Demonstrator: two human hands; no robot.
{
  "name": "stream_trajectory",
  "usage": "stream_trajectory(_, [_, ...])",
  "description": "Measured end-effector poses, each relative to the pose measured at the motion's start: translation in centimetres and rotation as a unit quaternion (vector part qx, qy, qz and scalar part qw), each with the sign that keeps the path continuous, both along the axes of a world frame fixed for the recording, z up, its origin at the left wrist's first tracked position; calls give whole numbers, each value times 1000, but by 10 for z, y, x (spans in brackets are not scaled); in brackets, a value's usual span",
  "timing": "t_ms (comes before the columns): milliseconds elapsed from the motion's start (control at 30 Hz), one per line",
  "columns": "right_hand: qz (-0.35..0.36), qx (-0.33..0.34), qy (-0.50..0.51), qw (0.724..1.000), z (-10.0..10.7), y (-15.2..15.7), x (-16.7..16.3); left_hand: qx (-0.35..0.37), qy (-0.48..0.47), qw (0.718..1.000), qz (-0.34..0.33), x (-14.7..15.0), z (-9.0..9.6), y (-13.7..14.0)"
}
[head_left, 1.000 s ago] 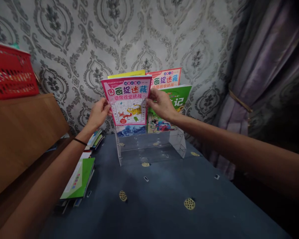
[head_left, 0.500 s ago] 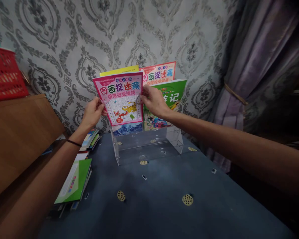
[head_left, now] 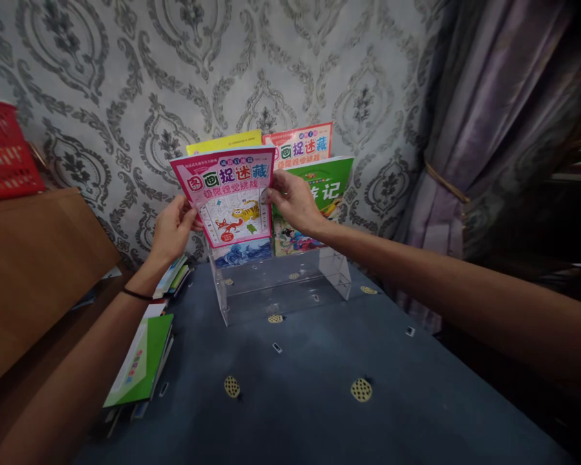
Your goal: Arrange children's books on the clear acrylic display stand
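Both my hands grip a pink picture book (head_left: 230, 194) with a tiger and a fox on its cover. My left hand (head_left: 174, 226) pinches its left edge, and my right hand (head_left: 295, 201) holds the right edge. The book tilts back above a clear acrylic stand (head_left: 271, 303). Behind it a book with blue waves (head_left: 244, 252) shows at the bottom and a yellow book (head_left: 227, 141) at the top. On the right of the stand, a green book (head_left: 336, 173) leans before a red-edged book (head_left: 303, 145); my right hand covers part of the green one.
A pile of books with a green one (head_left: 148, 361) on top lies along the left of the blue tablecloth (head_left: 295, 413). Farther left are a brown wooden surface (head_left: 39, 271) and a red basket (head_left: 7, 148). Patterned wall stands behind, a purple curtain (head_left: 440, 161) at right.
The pink book's top leans a little more toward me, still in both hands. The whole view has shifted slightly.
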State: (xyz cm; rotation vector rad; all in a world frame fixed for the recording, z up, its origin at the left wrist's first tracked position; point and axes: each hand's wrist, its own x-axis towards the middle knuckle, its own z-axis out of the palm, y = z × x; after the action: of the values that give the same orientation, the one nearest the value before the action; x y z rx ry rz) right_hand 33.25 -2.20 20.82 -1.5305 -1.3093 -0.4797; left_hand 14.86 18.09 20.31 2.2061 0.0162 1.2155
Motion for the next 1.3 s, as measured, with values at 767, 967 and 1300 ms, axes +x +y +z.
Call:
stream_trajectory(767, [-61, -32, -54, 996, -14, -5, -4, -69, 79, 994, -23, 20, -15, 23])
stream_trajectory(967, [-110, -61, -99, 987, -15, -3, -11, -69, 94, 993, -25, 22, -22, 30])
stream_trajectory(1300, [-175, -115, -113, 971, -11, -3, -19, -64, 111, 991, -24, 23, -24, 33])
